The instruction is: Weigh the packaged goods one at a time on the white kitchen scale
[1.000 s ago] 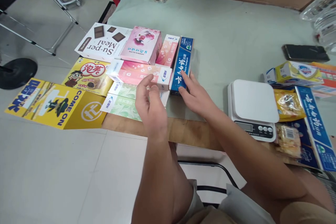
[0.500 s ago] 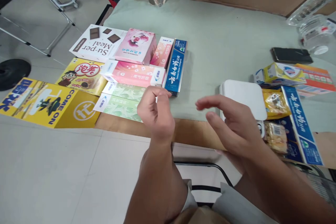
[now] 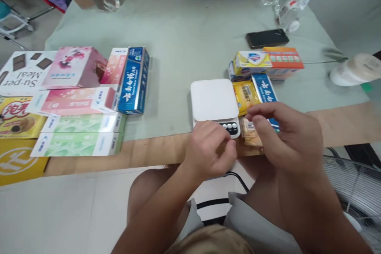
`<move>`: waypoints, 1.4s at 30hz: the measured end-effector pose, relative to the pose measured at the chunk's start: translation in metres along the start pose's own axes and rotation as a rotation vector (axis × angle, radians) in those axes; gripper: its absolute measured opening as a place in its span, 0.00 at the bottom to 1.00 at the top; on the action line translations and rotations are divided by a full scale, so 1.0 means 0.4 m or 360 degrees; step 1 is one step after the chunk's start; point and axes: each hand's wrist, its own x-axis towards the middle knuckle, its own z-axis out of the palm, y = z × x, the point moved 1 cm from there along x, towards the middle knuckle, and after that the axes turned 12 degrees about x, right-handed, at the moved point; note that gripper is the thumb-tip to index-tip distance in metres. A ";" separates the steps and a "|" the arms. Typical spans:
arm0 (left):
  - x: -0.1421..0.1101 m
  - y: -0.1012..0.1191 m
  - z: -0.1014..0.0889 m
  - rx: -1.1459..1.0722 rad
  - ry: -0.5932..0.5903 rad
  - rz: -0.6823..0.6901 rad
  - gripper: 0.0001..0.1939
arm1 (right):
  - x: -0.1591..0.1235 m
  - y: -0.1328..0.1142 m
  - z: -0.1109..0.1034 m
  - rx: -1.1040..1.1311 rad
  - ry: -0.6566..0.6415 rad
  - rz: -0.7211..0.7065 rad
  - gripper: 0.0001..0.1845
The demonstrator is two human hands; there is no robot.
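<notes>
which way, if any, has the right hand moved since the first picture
Yes, rightward: the right hand was left of the white digital scale, touching the leftmost Yunnan Baiyao toothpaste box, and is now right of it.

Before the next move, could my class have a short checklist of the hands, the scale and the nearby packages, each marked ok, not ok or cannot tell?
1. Left hand free: cannot tell; its fingers are curled, though no object shows in it.
2. Right hand apart from the snack packets: cannot tell; it overlaps them in view.
3. Scale display readable: not ok; the left hand blocks it.
4. Clear snack packet fully visible: not ok; the right hand covers part.
5. Blue toothpaste box on the left lying flat: ok, beside the small pink box.
6. Phone apart from the scale: ok.
</notes>
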 end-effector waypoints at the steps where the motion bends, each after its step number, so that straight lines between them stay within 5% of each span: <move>1: 0.004 0.020 0.024 0.0022 -0.0077 0.0017 0.05 | 0.004 0.032 -0.019 -0.0040 0.0126 0.0083 0.06; 6: 0.008 0.115 0.118 0.0167 -0.0459 -0.0081 0.20 | 0.019 0.209 -0.097 -0.0031 0.0533 0.0539 0.09; 10: -0.005 0.169 0.185 0.0287 -0.0764 -0.0006 0.30 | 0.009 0.291 -0.126 0.0042 0.0273 0.0864 0.21; 14: -0.007 0.207 0.233 0.0338 -0.0889 0.0009 0.38 | 0.000 0.291 -0.125 -0.0063 -0.0171 0.1053 0.24; 18: 0.001 0.230 0.243 0.0233 -0.0942 -0.0040 0.46 | -0.001 0.281 -0.118 -0.0081 -0.0195 0.1039 0.19; 24: -0.017 0.247 0.237 -0.0034 -0.0796 0.0077 0.50 | -0.029 0.251 -0.158 0.0416 0.0134 0.1058 0.26; 29: -0.019 0.236 0.216 -0.0063 -0.0345 0.0291 0.48 | -0.031 0.139 -0.171 0.0748 0.0385 0.0795 0.31; 34: -0.001 0.181 0.157 0.0203 -0.0008 0.0242 0.46 | -0.013 0.085 -0.083 0.1349 0.0057 0.0483 0.40; 42: -0.037 0.101 0.087 0.0236 0.0042 -0.0125 0.41 | -0.001 0.098 0.086 0.1180 -0.0275 0.0633 0.46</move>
